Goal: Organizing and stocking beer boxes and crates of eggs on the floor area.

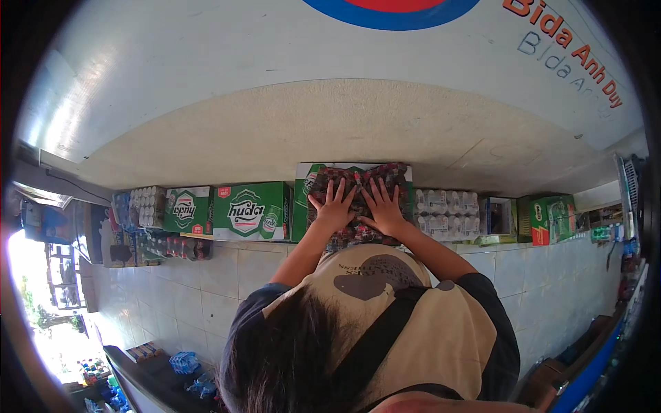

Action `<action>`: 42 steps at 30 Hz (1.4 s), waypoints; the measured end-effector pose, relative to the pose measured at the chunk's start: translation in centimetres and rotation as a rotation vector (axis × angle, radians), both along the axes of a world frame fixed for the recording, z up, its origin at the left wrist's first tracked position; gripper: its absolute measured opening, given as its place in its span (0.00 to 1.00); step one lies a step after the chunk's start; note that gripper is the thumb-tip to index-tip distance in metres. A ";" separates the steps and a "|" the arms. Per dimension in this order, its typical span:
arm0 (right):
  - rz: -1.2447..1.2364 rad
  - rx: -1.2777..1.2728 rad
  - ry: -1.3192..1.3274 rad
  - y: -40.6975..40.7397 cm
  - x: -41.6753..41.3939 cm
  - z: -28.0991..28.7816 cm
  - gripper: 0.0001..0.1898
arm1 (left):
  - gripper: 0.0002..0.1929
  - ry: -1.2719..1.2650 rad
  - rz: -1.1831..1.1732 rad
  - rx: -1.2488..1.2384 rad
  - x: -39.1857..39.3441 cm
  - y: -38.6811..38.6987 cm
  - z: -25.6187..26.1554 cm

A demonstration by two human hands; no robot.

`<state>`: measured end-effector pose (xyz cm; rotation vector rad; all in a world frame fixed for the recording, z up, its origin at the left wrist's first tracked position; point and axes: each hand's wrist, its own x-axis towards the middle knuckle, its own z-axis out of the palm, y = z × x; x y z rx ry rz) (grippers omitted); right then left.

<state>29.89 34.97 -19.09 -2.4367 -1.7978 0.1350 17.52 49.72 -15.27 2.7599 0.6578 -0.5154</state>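
Note:
A bundle of dark checked cloth (356, 178) with red patches lies on a green and white carton (301, 206) straight in front of me. My left hand (334, 209) rests flat on the cloth's left part with its fingers spread. On the right part lies my right hand (383, 210), palm down, fingers also apart. Both thumbs are near the middle of the cloth. The cloth hides most of the carton's top, and my body covers its near edge.
Green Huda beer cartons (250, 210) and wrapped cans (147, 206) line the wall on the left, with dark bottles (188, 248) before them. Right of the cloth stand wrapped cans (446, 216) and a green Milo carton (552, 219). A pale wall (356, 124) rises behind; floor tiles (175, 289) lie below.

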 end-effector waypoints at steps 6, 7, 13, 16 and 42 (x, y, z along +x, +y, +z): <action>0.019 0.022 -0.007 2.0 -1.1 -0.6 0.47 | 0.40 -0.013 0.008 0.030 -1.2 1.8 -0.3; 0.028 0.021 -0.014 2.4 -1.2 -0.5 0.46 | 0.40 -0.033 0.014 0.033 -1.4 2.1 -0.6; 0.059 0.054 -0.023 3.8 -1.8 -0.9 0.46 | 0.40 -0.050 0.015 0.062 -2.2 3.4 -0.8; 0.092 0.082 -0.009 4.8 -2.2 -0.8 0.47 | 0.40 -0.068 -0.009 0.096 -3.2 4.1 -1.4; 0.208 0.137 0.076 2.1 -4.5 0.2 0.40 | 0.42 -0.045 0.107 0.146 -5.1 -0.2 -1.5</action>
